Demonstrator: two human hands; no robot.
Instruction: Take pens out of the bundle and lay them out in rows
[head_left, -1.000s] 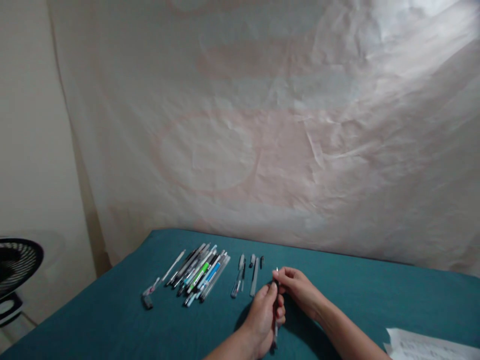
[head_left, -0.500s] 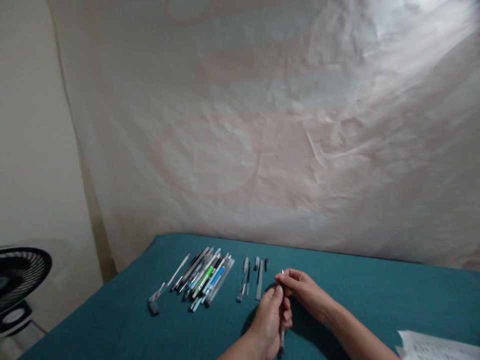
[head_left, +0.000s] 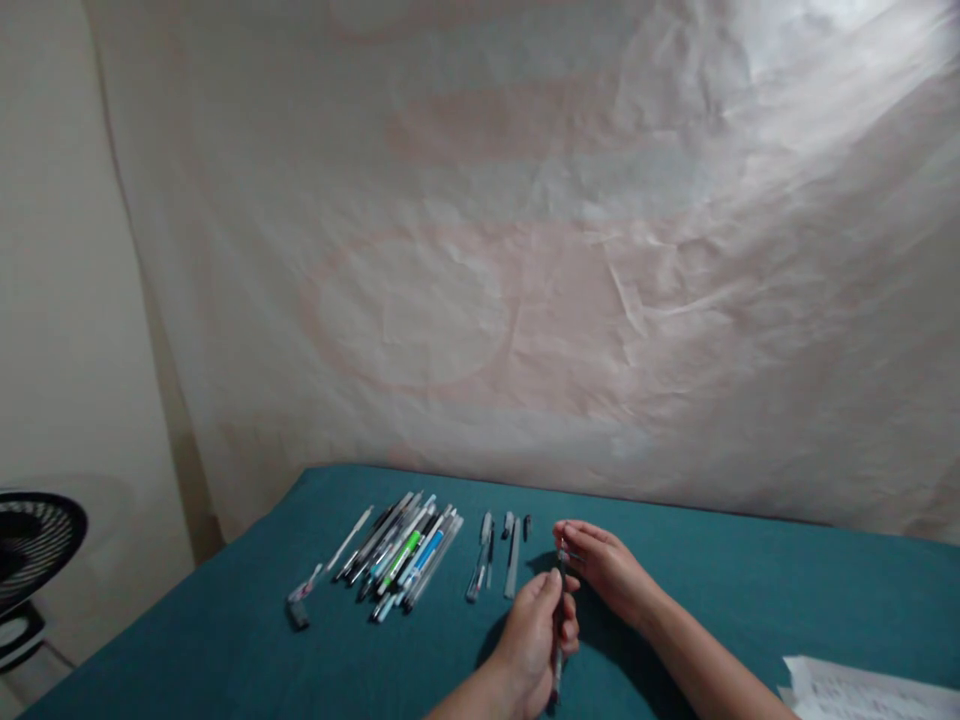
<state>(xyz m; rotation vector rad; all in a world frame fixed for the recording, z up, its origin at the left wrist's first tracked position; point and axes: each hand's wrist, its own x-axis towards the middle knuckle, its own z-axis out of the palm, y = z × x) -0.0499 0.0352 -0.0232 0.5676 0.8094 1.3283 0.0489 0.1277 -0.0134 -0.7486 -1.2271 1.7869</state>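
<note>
My left hand (head_left: 531, 630) is closed round a slim dark pen (head_left: 558, 650), held nearly upright above the cloth. Its lower end sticks out below the fist and its narrow, pale upper end shows above my thumb. At that upper end, the thumb and fingertips of my right hand (head_left: 609, 572) are pinched together; the small part between them is too blurred to make out fully. Just left of my hands lie separate pen parts: a clear barrel (head_left: 512, 560), a small dark cap (head_left: 527, 527), a clear cap (head_left: 508, 524), a thin dark refill (head_left: 490, 556) and a clear pen piece (head_left: 477, 578).
A pile of pens (head_left: 405, 555), with green and blue ones on top, lies on the teal cloth (head_left: 225, 640). Left of it are a white stick (head_left: 349, 537) and a small grey object (head_left: 298, 612). Papers (head_left: 862, 690) lie at right; a fan (head_left: 37, 550) stands left.
My right fingertips have lifted slightly away from the left thumb, so more of the pen's upper end shows. The whole view has shifted a little.
</note>
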